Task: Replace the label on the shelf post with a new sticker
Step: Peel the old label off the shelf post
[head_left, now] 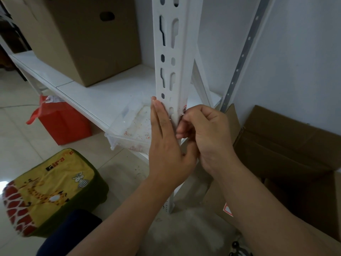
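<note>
The left hand (pixel 167 143) lies flat with straight fingers against the front face of the white slotted metal shelf post (pixel 170 58). The right hand (pixel 204 133) curls its fingers at the post's right edge, picking at a small red-and-white label (pixel 184 109) stuck there. A clear plastic tray (pixel 129 126) sits on the white shelf (pixel 103 93) beside a brown cardboard box (pixel 79 37).
</note>
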The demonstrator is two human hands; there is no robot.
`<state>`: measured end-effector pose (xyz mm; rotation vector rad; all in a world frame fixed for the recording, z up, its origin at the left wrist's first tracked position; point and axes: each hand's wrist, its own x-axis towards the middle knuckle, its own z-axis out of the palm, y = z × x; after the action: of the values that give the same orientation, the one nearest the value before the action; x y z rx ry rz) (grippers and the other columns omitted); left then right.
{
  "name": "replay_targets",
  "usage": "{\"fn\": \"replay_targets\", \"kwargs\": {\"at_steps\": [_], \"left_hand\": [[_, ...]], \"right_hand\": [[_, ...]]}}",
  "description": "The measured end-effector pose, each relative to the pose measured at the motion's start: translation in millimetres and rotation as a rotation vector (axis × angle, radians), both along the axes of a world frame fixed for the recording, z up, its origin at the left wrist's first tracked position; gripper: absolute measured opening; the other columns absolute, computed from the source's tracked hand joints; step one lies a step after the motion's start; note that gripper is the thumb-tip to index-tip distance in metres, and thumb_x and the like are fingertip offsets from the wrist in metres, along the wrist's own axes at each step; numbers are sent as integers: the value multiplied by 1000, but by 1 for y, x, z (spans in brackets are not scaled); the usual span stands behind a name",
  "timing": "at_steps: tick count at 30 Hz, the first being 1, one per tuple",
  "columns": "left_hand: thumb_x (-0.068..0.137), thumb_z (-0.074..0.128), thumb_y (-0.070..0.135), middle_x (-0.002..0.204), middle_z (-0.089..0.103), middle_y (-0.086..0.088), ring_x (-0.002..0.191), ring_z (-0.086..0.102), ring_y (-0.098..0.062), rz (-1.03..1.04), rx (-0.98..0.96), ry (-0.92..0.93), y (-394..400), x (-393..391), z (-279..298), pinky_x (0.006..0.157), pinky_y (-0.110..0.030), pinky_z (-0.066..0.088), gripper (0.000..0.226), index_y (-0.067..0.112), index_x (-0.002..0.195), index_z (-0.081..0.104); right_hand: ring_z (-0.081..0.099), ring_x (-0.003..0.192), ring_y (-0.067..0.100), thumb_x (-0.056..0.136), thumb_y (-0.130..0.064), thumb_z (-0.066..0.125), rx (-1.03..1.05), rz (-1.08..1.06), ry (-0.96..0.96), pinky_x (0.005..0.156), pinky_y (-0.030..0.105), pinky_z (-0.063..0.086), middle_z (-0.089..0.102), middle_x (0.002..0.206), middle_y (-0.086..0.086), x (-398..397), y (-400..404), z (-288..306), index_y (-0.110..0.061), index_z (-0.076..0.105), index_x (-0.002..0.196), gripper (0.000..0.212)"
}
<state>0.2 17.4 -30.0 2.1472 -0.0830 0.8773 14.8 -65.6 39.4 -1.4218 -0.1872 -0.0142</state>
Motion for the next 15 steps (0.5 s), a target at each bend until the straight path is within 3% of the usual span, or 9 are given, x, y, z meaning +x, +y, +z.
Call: {"fn": "replay_targets", "kwargs": {"at_steps": [7,15], "left_hand": [[85,54,33,162,-8,-10,142,-15,7,3,43,17,5,1,1,94,10,12,99,7,151,-16],[88,60,31,162,-10,-3,143,-14,4,2,41,22,4,1,0,95,10,10,102,14,150,-19]], "right_hand": [[59,58,23,88,-8,51,-39,67,-4,60,28,53,62,61,12,1,-7,-2,-2,63,74,20],[60,52,13,91,-15,56,-235,-18,-68,60,22,53,63,56,2,3,-4,1,-1,65,79,21]]}}
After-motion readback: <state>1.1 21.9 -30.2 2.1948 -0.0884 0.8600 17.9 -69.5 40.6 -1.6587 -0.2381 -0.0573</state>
